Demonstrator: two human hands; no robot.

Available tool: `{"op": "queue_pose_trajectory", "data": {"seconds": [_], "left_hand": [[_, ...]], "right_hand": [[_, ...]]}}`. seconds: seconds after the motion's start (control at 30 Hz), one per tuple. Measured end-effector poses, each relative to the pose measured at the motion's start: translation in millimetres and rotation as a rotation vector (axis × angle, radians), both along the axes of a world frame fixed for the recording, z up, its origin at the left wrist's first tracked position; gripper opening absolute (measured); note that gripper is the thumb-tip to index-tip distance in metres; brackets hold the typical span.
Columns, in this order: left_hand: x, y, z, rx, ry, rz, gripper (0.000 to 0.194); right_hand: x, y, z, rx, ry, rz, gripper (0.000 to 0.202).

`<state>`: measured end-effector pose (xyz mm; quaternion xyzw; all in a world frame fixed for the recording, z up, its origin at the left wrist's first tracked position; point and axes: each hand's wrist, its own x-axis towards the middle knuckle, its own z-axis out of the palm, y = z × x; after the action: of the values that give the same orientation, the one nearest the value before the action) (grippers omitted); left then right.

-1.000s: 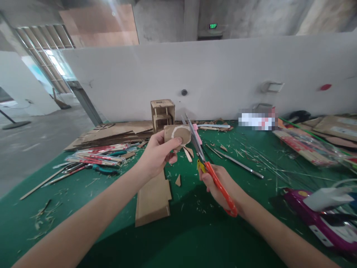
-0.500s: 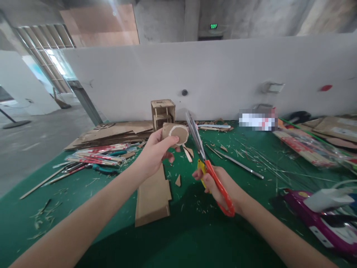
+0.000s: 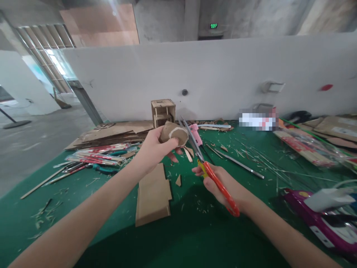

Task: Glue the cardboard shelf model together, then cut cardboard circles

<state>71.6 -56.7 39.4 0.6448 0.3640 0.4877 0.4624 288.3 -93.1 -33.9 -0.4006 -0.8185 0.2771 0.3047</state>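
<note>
Between thumb and fingers, my left hand grips a small piece of cardboard with a pale ring outline on its face. My right hand is closed on scissors with orange and yellow handles. Their metal blades, slightly parted, point up and to the left beside the cardboard's right edge; whether they touch it I cannot tell. Below my left hand a longer cardboard strip lies on the green table, with a small triangular scrap to its right.
A small cardboard shelf model stands against the white panel. Behind the blades lies a pink glue gun. Wrapped sticks and pliers are at left, a metal rod at right, and a purple device at front right.
The piece of cardboard has tilted in my left hand. The scissors have turned slightly to the left and their handles have come closer together. The pink glue gun now shows behind them.
</note>
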Motion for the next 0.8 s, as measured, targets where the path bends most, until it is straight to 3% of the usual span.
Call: {"op": "queue_pose_trajectory", "data": {"seconds": [0.2, 0.53, 0.8], "left_hand": [[-4.8, 0.0, 2.1, 0.027, 0.087, -0.017, 0.011], [-4.1, -0.3, 0.7, -0.018, 0.044, -0.068, 0.012], [-6.3, 3.4, 4.3, -0.083, -0.073, -0.037, 0.021]], "right_hand": [[-3.5, -0.6, 5.0, -0.005, -0.040, -0.055, 0.038], [-9.6, -7.0, 9.0, -0.024, -0.069, -0.203, 0.052], [-2.9, -2.0, 4.5, -0.039, 0.030, -0.053, 0.049]]}}
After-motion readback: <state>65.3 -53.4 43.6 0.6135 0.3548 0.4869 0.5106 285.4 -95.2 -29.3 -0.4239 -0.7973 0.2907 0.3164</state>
